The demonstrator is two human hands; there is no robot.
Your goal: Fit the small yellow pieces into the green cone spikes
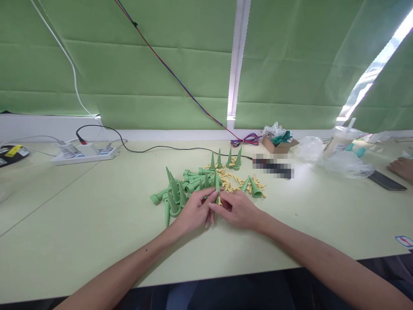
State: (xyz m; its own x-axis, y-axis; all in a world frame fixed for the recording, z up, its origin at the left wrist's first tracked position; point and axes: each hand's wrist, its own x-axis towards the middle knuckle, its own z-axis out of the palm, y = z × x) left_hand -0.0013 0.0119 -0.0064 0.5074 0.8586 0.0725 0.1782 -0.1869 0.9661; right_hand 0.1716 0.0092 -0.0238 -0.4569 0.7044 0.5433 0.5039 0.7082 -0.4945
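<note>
My left hand [197, 207] is closed on a green plastic cone spike [217, 181], its narrow tip pointing up. Pressed up against it, my right hand [239, 209] pinches a small yellow plastic piece [220, 201] at the cone's side. Whether that piece is fitted into the cone, I cannot tell. Left of the hands lies a heap of green cones [174, 191], some standing, some on their sides. Behind the hands, small yellow pieces [228, 184] are scattered. Two more cones [256, 188] lean together to the right.
Several cones [238, 160] stand at the back of the heap. A black cable runs from a white power strip [85, 156] to a blurred dark object [274, 168]. Farther right are a small cardboard box [278, 146], a drink cup [340, 140], plastic bags and another person's hand [402, 168].
</note>
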